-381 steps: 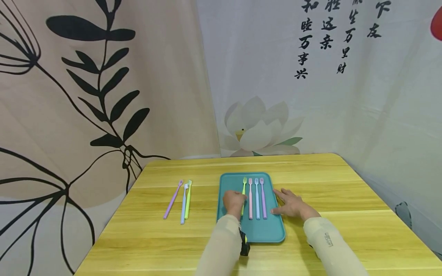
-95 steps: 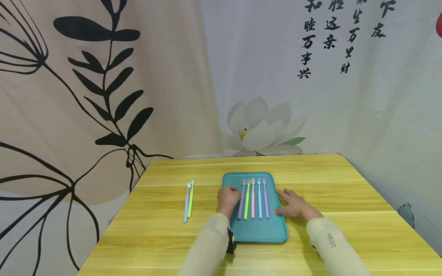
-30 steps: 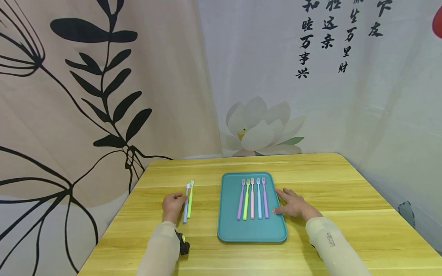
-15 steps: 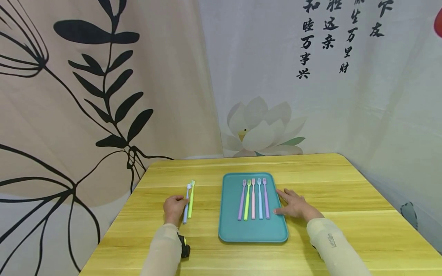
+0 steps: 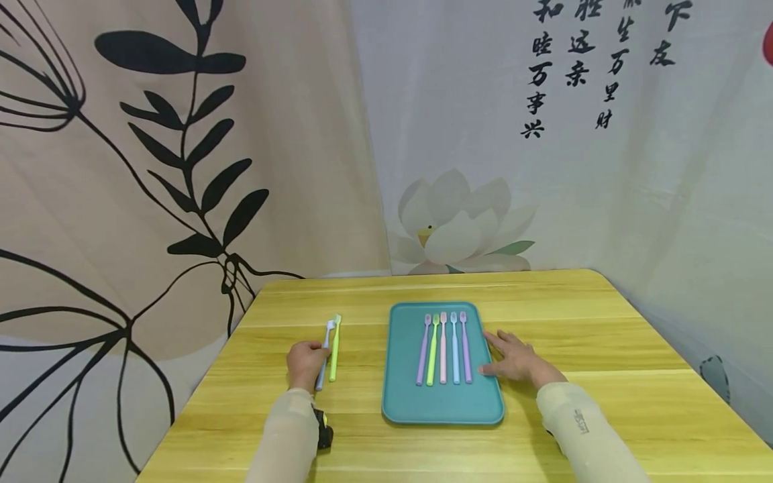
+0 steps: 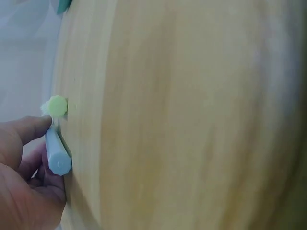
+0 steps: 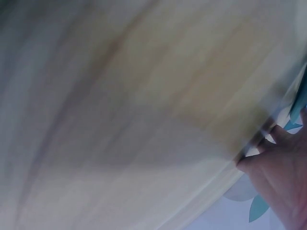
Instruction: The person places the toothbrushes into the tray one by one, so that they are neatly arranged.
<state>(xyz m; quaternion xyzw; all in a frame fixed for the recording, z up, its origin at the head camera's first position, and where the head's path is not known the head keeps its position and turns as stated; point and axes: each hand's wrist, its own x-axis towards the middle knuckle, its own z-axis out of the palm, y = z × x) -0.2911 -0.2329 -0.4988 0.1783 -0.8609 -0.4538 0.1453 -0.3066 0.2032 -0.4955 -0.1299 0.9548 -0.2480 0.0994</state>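
At the left of the table, my left hand (image 5: 305,364) pinches a blue toothbrush (image 5: 321,376) between thumb and fingers. The left wrist view shows the blue handle (image 6: 59,160) close to the wood, between those fingers. Just right of it lies a green toothbrush (image 5: 335,355). My right hand (image 5: 517,359) rests with fingers spread at the right edge of a teal tray (image 5: 435,408), the thumb on its rim. On the tray several toothbrushes lie side by side: purple (image 5: 422,355), green (image 5: 432,355), pink (image 5: 443,355), blue (image 5: 455,355) and purple (image 5: 466,355).
The wooden table (image 5: 610,416) has a far edge close behind the tray. A printed curtain (image 5: 302,168) hangs beyond it. Bare wood lies between the left-hand toothbrushes and the tray. The tray's left part and front part hold no toothbrush.
A purple toothbrush from the left group now lies on the tray. My left hand went back from the tray to the blue toothbrush, whose handle end has since swung slightly left. The right hand stayed put.
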